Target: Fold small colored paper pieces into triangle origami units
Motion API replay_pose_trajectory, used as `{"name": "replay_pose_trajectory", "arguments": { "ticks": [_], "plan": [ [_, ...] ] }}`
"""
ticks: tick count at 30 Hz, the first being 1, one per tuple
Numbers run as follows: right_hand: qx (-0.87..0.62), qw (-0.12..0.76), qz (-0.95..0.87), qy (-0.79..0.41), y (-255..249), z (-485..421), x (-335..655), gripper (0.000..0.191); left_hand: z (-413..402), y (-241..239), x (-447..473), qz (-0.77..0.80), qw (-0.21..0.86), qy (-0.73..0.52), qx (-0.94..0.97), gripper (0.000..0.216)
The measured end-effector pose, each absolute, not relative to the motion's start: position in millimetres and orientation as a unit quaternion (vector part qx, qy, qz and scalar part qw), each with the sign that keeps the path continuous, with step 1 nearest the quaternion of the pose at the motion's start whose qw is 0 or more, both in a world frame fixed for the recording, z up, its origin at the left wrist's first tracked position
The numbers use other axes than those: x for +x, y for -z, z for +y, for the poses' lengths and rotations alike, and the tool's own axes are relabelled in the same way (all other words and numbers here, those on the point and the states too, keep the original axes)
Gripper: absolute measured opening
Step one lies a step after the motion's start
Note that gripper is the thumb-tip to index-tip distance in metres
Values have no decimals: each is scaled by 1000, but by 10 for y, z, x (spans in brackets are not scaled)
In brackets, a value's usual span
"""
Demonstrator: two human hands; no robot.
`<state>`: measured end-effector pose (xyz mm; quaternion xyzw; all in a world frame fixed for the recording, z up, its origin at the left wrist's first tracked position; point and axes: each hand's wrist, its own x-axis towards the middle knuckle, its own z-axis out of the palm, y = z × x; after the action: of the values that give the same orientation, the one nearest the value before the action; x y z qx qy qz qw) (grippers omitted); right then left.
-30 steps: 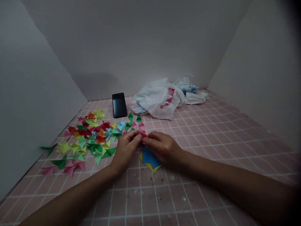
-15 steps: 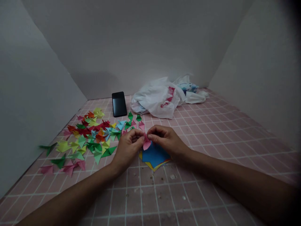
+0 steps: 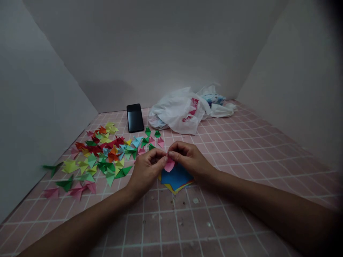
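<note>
A small pink paper piece point(image 3: 169, 165) is pinched between my left hand point(image 3: 147, 170) and my right hand point(image 3: 188, 159), both closed on it, a little above the pink tiled floor. Just under the hands lies a small stack of paper squares point(image 3: 177, 177), blue on top with yellow and red edges showing. To the left spreads a scatter of folded paper triangles point(image 3: 103, 153) in green, red, yellow, pink and light blue.
A black phone point(image 3: 135, 117) lies flat near the back wall. A crumpled white plastic bag point(image 3: 179, 110) sits to its right. Grey walls close in at the left, back and right. Small crumbs dot the tiles in front of me.
The hands have lifted slightly and drawn the pink piece up from the stack, so more of the blue square shows. The pink piece now hangs down between the fingertips.
</note>
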<state>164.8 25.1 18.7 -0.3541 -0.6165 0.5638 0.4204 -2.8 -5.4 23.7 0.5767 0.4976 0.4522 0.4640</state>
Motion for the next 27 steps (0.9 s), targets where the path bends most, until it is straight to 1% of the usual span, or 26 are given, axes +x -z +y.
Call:
{"name": "replay_pose_trajectory", "arguments": {
  "ticks": [7,14,27],
  "plan": [
    [-351,416,-608,-578,-185,241,1654,18,-45,-247,-33,496,495,-461,545,15],
    [-338,405,-579,-622,-175,253,1649,20,-32,-234,-27,499,483,-478,537,12],
    [-340,411,-557,-636,-160,245,1637,19,-59,-219,-36,495,478,-452,568,13]
  ]
}}
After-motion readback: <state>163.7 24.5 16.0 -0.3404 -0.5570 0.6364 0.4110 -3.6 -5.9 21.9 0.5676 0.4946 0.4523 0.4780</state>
